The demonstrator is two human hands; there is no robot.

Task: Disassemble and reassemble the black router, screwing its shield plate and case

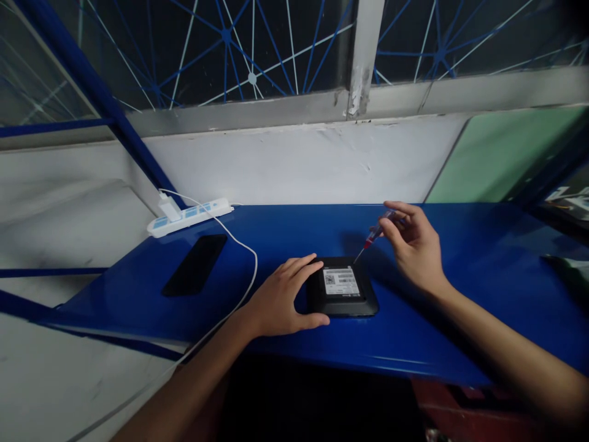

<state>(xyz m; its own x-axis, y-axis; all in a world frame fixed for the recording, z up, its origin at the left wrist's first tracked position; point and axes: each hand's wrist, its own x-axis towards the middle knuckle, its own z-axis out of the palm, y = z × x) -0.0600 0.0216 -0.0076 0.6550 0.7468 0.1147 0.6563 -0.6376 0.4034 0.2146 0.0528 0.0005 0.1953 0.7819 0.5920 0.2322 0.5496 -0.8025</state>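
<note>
A flat black electronic device (369,301) with a white printed label (340,281) lies on the blue table. My left hand (283,298) holds its left side, fingers at the far corner and thumb along the near edge. Between the thumb and fingers of my right hand (416,245) is a screwdriver (373,234) with a clear handle and a red collar. It leans to the right, and its thin tip meets the device near the far right corner of the label. Whether the tip sits in a screw is too small to tell.
A black phone-like slab (196,265) lies at the left. Behind it is a white power strip (191,218) with a plugged-in charger (169,207). Its white cable (254,264) runs forward past my left arm. A white wall (294,166) borders the blue table (460,245).
</note>
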